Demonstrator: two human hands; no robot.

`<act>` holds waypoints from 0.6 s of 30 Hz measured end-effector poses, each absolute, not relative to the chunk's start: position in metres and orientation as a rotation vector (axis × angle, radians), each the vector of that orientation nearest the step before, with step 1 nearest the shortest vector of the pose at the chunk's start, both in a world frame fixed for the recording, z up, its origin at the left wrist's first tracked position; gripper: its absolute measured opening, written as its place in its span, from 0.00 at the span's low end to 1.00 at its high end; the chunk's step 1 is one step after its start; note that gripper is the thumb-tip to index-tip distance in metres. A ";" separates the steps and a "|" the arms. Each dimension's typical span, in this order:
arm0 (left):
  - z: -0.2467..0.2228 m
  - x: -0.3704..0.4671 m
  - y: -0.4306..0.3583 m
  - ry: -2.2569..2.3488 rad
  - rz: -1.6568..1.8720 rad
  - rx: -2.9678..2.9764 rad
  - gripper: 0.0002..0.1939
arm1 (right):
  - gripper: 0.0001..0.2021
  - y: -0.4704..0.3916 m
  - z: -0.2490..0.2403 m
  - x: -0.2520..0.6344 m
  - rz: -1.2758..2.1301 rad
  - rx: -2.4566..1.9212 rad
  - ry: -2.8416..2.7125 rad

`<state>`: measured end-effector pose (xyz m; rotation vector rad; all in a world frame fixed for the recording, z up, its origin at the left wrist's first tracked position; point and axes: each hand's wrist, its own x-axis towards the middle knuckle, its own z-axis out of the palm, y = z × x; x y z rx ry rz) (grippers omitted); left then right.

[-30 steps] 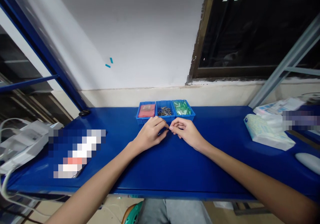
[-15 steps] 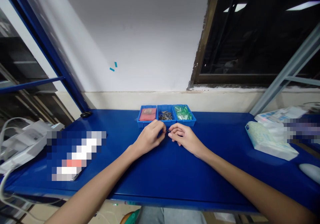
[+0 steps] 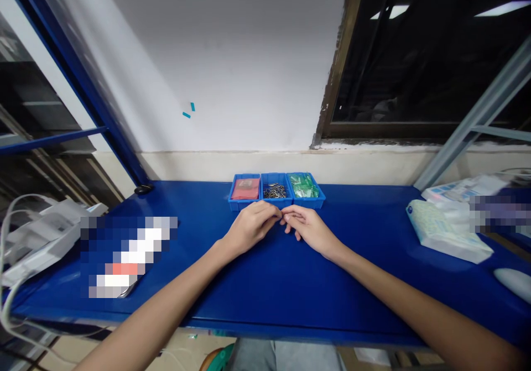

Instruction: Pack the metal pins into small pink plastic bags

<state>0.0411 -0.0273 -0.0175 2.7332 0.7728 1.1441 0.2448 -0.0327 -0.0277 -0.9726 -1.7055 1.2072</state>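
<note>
My left hand (image 3: 254,224) and my right hand (image 3: 309,227) meet fingertip to fingertip above the blue table, just in front of three joined blue bins. Both hands are closed in a pinch; whatever sits between the fingertips is too small and hidden to make out. Behind my left hand, the left bin (image 3: 235,205) holds a red packet (image 3: 245,189). Loose small metal pieces, resembling screws (image 3: 274,191), fill the middle bin (image 3: 279,201). In the right bin (image 3: 319,197) lie green and clear pieces (image 3: 303,185).
A blurred-out flat object (image 3: 136,260) lies on the blue table (image 3: 290,293) at left, near a white power strip with cables (image 3: 50,238). At right are a tissue pack (image 3: 450,233) and a white rounded object (image 3: 514,283). A wall (image 3: 249,83) rises behind.
My left fingertips have moved right and now meet those of my right hand. The small dark piece seen between them before is now hidden.
</note>
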 end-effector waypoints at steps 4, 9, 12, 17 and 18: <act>-0.020 0.041 -0.027 0.772 1.144 2.736 0.07 | 0.14 -0.034 -0.026 0.245 1.183 -1.006 -1.733; -0.018 0.040 -0.028 0.788 1.138 2.775 0.05 | 0.10 -0.040 -0.021 0.245 0.975 -1.023 -1.799; -0.017 0.041 -0.030 0.830 1.135 2.776 0.06 | 0.09 -0.042 -0.018 0.245 0.823 -1.006 -1.862; -0.014 0.040 -0.031 0.821 1.165 2.755 0.11 | 0.09 -0.046 -0.013 0.244 0.724 -1.009 -1.890; -0.014 0.040 -0.031 0.810 1.166 2.740 0.11 | 0.09 -0.046 -0.013 0.244 0.712 -1.013 -1.892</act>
